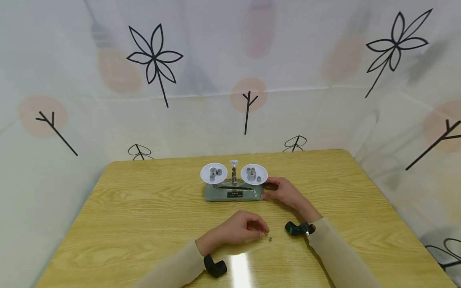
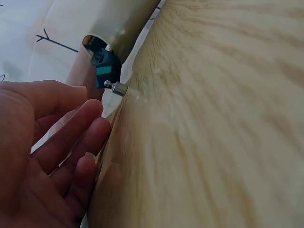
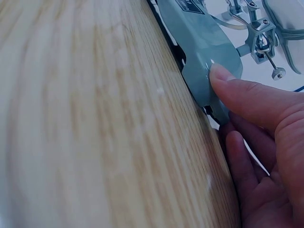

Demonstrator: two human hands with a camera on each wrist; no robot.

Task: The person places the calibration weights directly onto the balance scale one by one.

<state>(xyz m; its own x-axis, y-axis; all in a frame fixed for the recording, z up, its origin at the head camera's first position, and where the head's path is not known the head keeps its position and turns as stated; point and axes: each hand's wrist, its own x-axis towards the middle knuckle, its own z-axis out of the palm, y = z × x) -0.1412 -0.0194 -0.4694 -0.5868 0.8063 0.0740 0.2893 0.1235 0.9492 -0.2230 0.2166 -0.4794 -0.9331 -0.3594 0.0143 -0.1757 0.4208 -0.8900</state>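
Observation:
A balance scale with a grey-green base and two white pans stands toward the back of the table. Several metal weights lie in its left pan, and several more in the right pan. My right hand grips the right end of the base; in the right wrist view the thumb presses its surface while the fingers curl behind the end. Nearer the front, my left hand hovers with loosely bent fingers and nothing in them. Just beyond its fingertips a small knobbed metal weight stands upright on the wood.
The wooden table has a bright light reflection near its front. A patterned cloth hangs behind and along both sides. Black wrist devices sit on both forearms.

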